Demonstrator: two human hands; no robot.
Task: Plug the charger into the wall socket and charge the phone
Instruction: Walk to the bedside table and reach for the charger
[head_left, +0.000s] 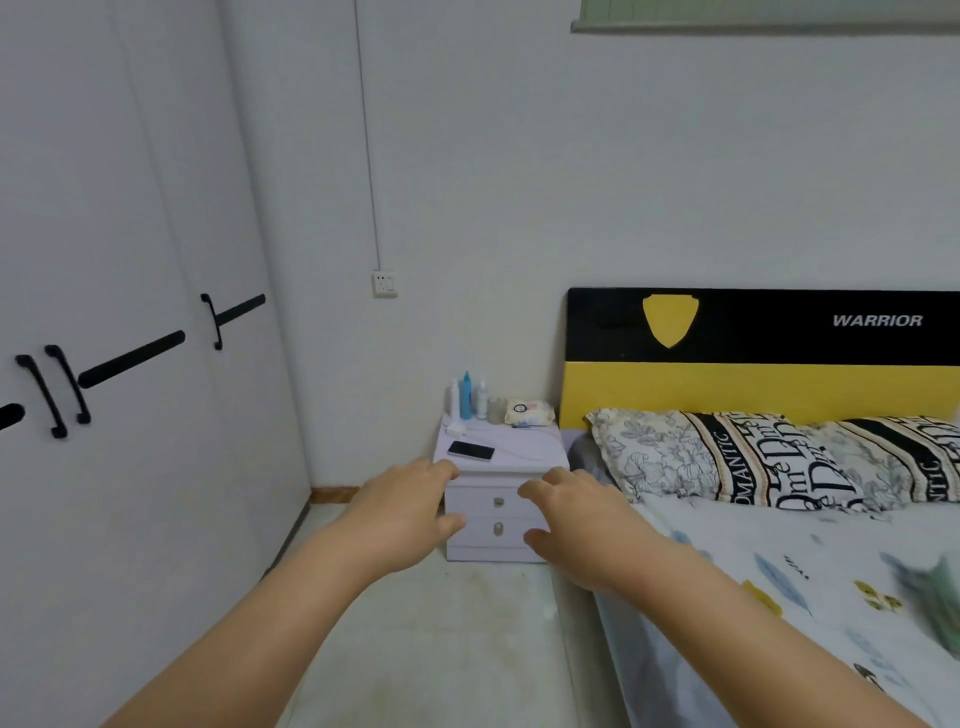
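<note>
Two bare hands reach out ahead of me in the head view, both empty. My left hand (410, 506) has its fingers (451, 522) loosely curled and apart, gripping nothing. My right hand (571, 517) is the same, fingers (535, 491) spread and slightly bent, nothing between them. Both hover in front of a small pale nightstand (498, 519) with two drawers, and I cannot tell whether either touches it.

On the nightstand's tabletop (540, 452) lies a dark phone (471, 450), flat and screen up, near the front left corner. Behind it at the left edge sits a small white charger (457, 428), with a thin white cable (519, 457) curving across the top toward the right side. At the back stand several bottles (466, 397), one of them blue, and just beside them a pack of wipes (529, 411).

The wall socket (385, 283) is mounted on the white wall above and left of the nightstand, well apart from the charger, with nothing plugged in. A bed (779, 571) with patterned pillows (727, 457) and a black and yellow headboard (753, 358) stands just right of the nightstand; a white wardrobe (130, 312) fills the left.
</note>
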